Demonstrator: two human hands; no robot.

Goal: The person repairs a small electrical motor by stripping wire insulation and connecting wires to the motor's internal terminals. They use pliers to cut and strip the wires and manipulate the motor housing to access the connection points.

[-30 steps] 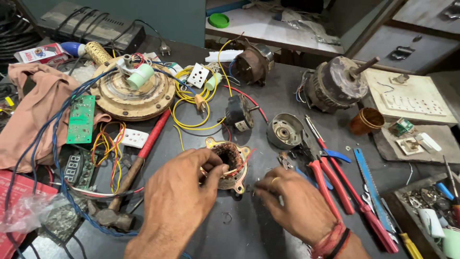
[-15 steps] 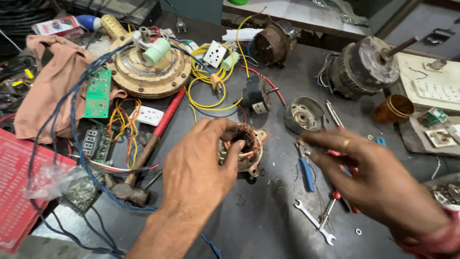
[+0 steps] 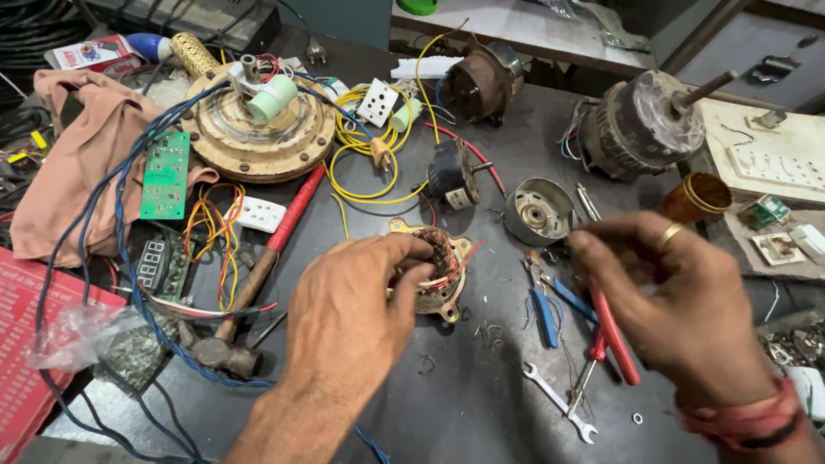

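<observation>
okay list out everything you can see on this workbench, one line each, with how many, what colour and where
Stator: one, brass frame with copper windings, centre of the bench.
Hammer: one, red handle, left of the stator.
Round fan motor base: one, tan, upper left.
Circuit board: one, green, on the pink cloth.
Yellow wires: a bundle, upper centre.
Silver end cap: one, right of centre.
Grey motor with shaft: one, upper right.
Pliers: one, blue handles, right of the stator.
Spanner: one, silver, lower right.
Left hand: gripping the stator.
Right hand: raised above the tools, fingers pinched.
</observation>
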